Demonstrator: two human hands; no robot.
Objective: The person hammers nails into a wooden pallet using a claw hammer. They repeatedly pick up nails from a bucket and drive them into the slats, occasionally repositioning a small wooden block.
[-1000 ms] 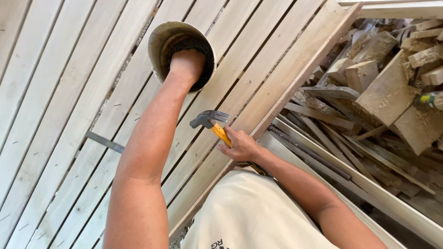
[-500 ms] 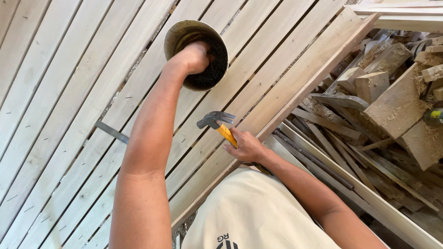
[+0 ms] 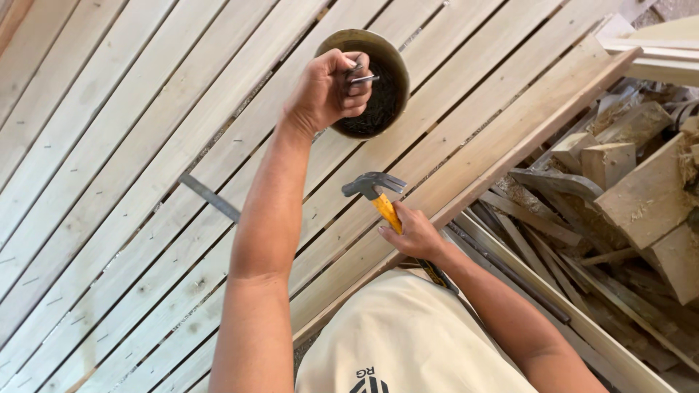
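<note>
Head view: left hand [image 3: 324, 91] pinches dark steel nails [image 3: 360, 75] over the round nail-filled tin [image 3: 378, 80] at twelve o'clock; right hand [image 3: 415, 233] is wrapped round the yellow-handled claw hammer [image 3: 375, 191]. Fetching nails; next, placing one on the pale wooden slats [image 3: 131, 182].

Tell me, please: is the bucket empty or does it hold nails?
It holds nails. The bucket shows a dark mass of them inside, and the left hand above it grips a few.

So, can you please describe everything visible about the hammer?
The hammer is a claw hammer with a dark grey metal head and a yellow handle, black at its lower end. The right hand grips the handle mid-length. The head points up and left over the pale wooden slats, claw toward the right.
</note>
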